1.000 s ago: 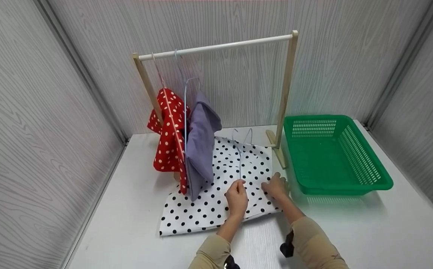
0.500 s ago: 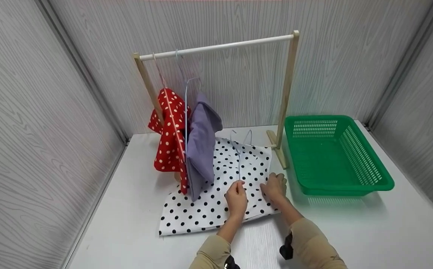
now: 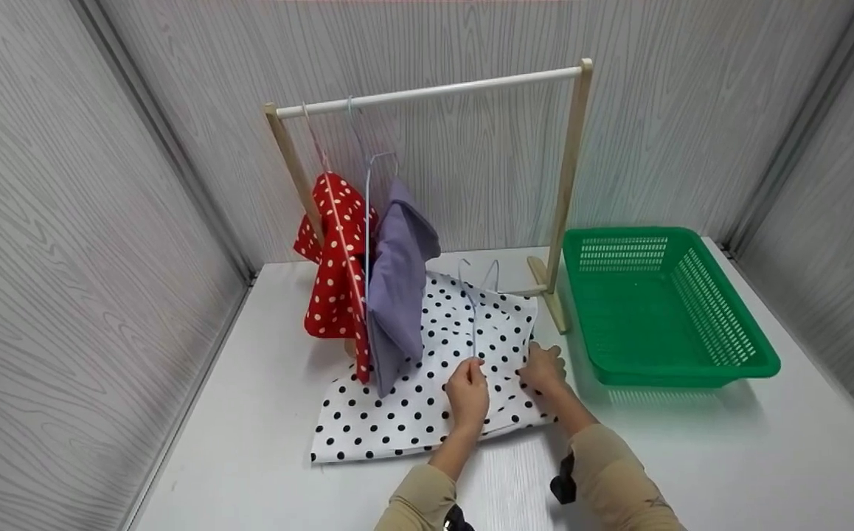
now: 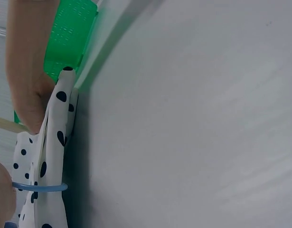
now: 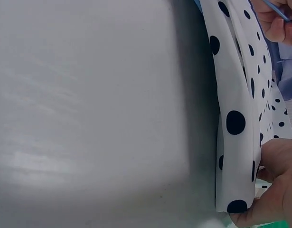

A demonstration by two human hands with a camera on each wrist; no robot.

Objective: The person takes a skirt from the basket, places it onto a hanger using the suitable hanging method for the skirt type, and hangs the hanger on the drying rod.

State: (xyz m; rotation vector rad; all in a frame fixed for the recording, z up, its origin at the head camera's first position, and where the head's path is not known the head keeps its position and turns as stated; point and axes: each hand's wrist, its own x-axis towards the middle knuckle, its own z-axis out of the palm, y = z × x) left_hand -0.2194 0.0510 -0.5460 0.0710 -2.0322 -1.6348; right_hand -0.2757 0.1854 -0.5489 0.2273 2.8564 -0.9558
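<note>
White cloth with black dots lies over the table below the rack, its near edge folded in layers. My left hand grips a light blue wire hanger that lies along the cloth, hook end pointing away. In the left wrist view the hanger crosses the cloth's folded edge. At the cloth's right side, my right hand holds its border. The right wrist view has the thumb of that hand at the corner of the dotted cloth, with the fingers on the inner side.
A small clothes rack with a white rod stands behind. From it hang a red dotted garment and a purple garment on hangers. A green plastic basket stands at the right, close to the rack's wooden foot.
My right hand has shifted slightly at the cloth's right border, and the cloth's right edge and near left corner have moved a little. The left hand stays on the hanger.
</note>
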